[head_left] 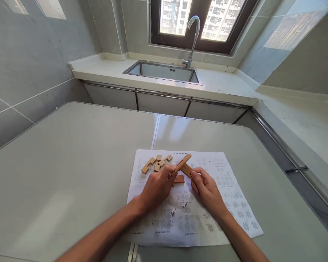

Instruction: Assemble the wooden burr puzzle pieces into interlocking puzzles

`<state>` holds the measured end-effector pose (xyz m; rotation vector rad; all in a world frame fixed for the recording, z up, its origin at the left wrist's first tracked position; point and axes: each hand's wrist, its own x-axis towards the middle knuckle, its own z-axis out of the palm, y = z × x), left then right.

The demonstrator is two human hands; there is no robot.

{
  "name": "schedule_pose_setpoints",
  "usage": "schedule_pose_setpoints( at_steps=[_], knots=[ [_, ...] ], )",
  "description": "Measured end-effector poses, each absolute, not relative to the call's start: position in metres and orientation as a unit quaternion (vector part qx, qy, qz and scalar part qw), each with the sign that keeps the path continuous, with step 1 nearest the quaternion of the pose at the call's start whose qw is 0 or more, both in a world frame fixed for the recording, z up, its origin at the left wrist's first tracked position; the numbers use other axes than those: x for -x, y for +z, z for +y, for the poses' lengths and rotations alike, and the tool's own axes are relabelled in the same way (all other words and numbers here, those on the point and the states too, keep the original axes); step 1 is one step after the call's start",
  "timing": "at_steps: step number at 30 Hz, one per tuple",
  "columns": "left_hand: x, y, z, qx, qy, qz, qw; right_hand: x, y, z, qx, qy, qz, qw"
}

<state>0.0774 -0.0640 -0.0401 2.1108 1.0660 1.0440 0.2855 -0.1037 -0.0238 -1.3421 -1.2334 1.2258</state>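
Observation:
My left hand (158, 183) is closed around a flat wooden piece (183, 161) that slants up to the right. In my right hand (207, 187), a second wooden piece (186, 169) is pinched between thumb and fingers. The two pieces cross and appear to touch; how they fit together cannot be made out. Beneath them a reddish-brown wooden block (179, 179) lies on a printed sheet (202, 233), partly hidden by my left hand. Several notched wooden puzzle pieces (148, 165) rest on the sheet just beyond my left hand.
The sheet, printed with small diagrams, lies on a light folding table (71, 163) with a centre seam. Two small dark-and-white bits (173, 211) sit on the paper. Past the table stand a counter, a sink (164, 72), a tap (194, 40) and a window.

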Motion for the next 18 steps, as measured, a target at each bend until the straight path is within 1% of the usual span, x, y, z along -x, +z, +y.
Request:
schedule_pose_setpoints(
  at_steps=[12,18],
  knots=[
    [-0.0780,-0.0312,-0.0645,-0.796,0.394,0.377,0.263,-0.2803,-0.0237,-0.1050,0.532,0.516,-0.480,0.470],
    [-0.0753,-0.0301,-0.0629,-0.794,0.381,0.378,0.285,-0.2827,-0.0250,-0.1039,0.527,0.516,-0.491,0.463]
  ],
)
